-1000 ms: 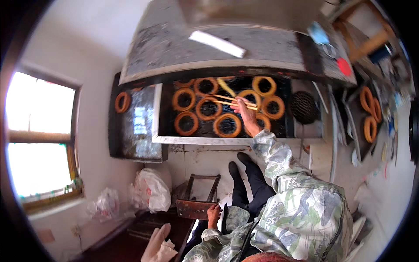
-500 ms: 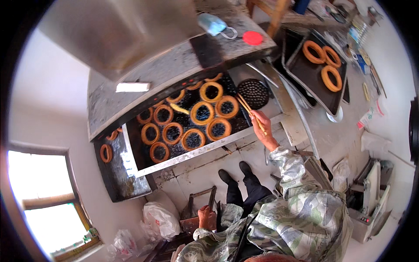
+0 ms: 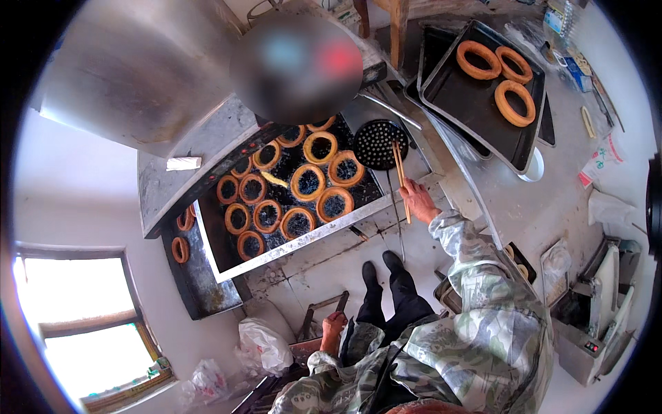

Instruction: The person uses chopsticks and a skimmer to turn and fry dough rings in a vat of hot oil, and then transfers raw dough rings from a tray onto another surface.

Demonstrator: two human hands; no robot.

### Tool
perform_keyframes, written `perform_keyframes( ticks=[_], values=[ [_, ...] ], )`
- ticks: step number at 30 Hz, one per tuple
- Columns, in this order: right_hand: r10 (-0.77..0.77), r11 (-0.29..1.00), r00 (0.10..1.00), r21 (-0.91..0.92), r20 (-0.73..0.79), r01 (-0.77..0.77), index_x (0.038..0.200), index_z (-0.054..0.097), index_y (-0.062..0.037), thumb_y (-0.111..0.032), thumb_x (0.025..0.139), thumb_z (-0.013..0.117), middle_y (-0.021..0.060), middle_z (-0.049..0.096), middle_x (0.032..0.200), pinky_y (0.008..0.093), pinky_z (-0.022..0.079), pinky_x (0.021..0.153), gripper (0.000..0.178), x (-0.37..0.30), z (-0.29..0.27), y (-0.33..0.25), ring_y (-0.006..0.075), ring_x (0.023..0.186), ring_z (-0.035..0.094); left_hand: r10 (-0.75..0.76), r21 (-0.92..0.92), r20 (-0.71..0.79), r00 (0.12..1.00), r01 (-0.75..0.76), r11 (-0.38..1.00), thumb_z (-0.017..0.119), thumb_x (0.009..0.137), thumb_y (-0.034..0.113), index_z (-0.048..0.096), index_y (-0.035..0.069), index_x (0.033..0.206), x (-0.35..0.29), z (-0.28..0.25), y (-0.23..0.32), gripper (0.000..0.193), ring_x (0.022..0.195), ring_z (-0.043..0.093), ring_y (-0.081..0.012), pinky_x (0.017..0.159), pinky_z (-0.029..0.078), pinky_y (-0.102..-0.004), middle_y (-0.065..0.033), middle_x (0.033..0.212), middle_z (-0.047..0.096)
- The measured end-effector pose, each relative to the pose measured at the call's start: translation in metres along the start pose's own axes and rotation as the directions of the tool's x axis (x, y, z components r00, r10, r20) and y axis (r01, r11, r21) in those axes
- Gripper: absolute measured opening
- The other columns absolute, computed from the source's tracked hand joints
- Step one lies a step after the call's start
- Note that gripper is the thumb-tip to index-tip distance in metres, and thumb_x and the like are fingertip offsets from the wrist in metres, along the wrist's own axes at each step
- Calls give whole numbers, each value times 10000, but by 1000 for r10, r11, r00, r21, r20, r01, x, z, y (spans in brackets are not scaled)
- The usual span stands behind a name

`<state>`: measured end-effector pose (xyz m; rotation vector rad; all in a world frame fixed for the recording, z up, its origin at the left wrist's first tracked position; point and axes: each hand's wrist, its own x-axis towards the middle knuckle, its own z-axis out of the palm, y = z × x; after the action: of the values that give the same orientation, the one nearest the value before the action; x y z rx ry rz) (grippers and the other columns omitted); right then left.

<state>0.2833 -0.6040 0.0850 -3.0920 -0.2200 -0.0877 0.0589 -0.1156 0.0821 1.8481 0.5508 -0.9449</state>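
Observation:
My right hand [image 3: 418,199] is closed around a pair of long wooden chopsticks [image 3: 400,171], whose tips overlap the right part of a black perforated skimmer [image 3: 373,146]. To its left is a wide fryer [image 3: 303,241] of dark oil, where several golden-brown dough rings [image 3: 307,182] float. A paler, thin strip of dough [image 3: 275,179] lies among them. My left hand [image 3: 332,331] is low near my leg, fingers curled, beside a dark wooden frame [image 3: 338,302]. Whether it grips anything is hidden.
Three fried rings [image 3: 513,103] lie on a black tray [image 3: 476,103] at the upper right. A side pan [image 3: 214,286] with a few rings adjoins the fryer's left. White plastic bags [image 3: 265,347] stand by the floor. A blurred patch hides part of the back counter.
The chopsticks have moved from the fryer's right edge to over the skimmer, along with my right hand. The view has shifted. My left hand stays low near the wooden frame.

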Motion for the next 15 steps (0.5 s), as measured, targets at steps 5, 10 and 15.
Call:
perform_keyframes(
  ticks=[5, 10, 15],
  values=[
    [156, 973, 980, 188, -122, -132, 1205, 524, -33, -108, 820, 558, 224, 435, 1355, 473, 448, 927, 394, -2, -19, -8, 371, 1218, 470, 169, 428, 41, 985, -171, 888, 581, 830, 240, 701, 81, 989, 31, -26, -19, 255, 603, 617, -97, 487, 458, -254, -16, 680, 655],
    [363, 879, 920, 382, -146, -286, 1196, 562, -21, -62, 774, 568, 255, 485, 1307, 493, 455, 891, 424, -94, -60, -27, 392, 1121, 538, 138, 191, 72, 988, -149, 970, 577, 838, 153, 681, 30, 1025, 60, -7, -5, 247, 552, 594, -112, 458, 449, -258, -34, 651, 627],
    [569, 777, 816, 397, -107, -489, 1190, 565, -33, -73, 801, 563, 250, 510, 1276, 462, 496, 799, 391, -235, -75, -81, 373, 1027, 585, 12, 104, 241, 971, -38, 994, 567, 865, 144, 659, 22, 1031, 77, 9, 23, 226, 611, 638, -133, 458, 454, -247, -58, 762, 653]
  ],
)
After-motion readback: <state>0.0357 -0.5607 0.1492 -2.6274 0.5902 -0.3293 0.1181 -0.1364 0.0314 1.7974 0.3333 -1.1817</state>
